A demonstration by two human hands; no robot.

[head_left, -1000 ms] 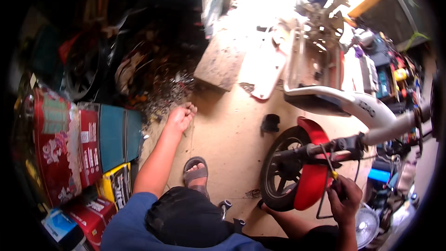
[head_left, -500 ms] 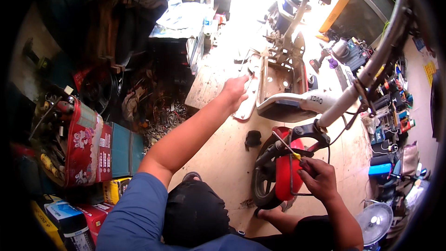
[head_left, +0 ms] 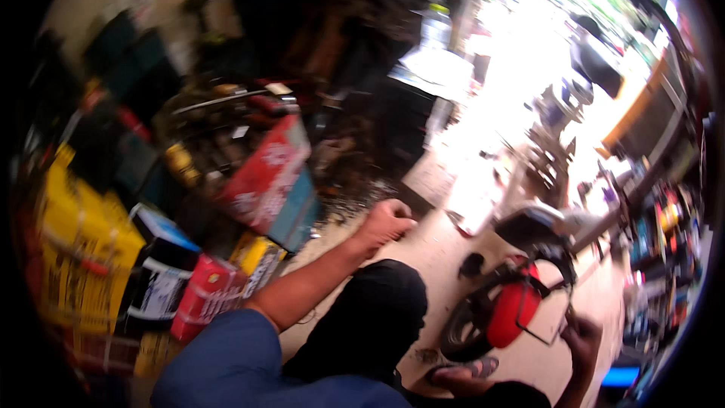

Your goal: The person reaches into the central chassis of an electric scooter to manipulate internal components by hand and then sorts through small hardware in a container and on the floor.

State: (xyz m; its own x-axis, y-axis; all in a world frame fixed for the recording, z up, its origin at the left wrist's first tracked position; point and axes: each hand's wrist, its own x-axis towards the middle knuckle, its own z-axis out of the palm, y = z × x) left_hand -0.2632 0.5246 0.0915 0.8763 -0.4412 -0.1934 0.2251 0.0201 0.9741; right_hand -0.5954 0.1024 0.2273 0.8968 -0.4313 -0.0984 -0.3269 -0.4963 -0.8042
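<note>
My left hand [head_left: 385, 227] is held out over the floor, away from the scooter, its fingers curled in; whatever they hold, if anything, does not show. Low on the right, my right hand [head_left: 581, 334] is closed beside the small scooter's front wheel [head_left: 459, 332] and red mudguard [head_left: 515, 313]. It gripped a yellow-handled screwdriver in the earlier frame; blur obscures the tool now. Behind the wheel are the scooter's footboard [head_left: 529, 225] and bare frame. A long pale panel [head_left: 479, 200] lies to their left. A small black part [head_left: 472, 264] rests on the floor by the wheel.
A red bin [head_left: 268, 181] full of tools stands at left, near yellow [head_left: 91, 245], black-and-white [head_left: 160, 287] and red boxes [head_left: 208, 295]. Further back, a bottle [head_left: 436, 26] tops a cluttered stand. Tools and parts [head_left: 664, 215] line the right side.
The view has swung left, bringing more boxes and the tool bin into sight. My left hand has drawn back from the pale panel. My right hand has moved away from the mudguard.
</note>
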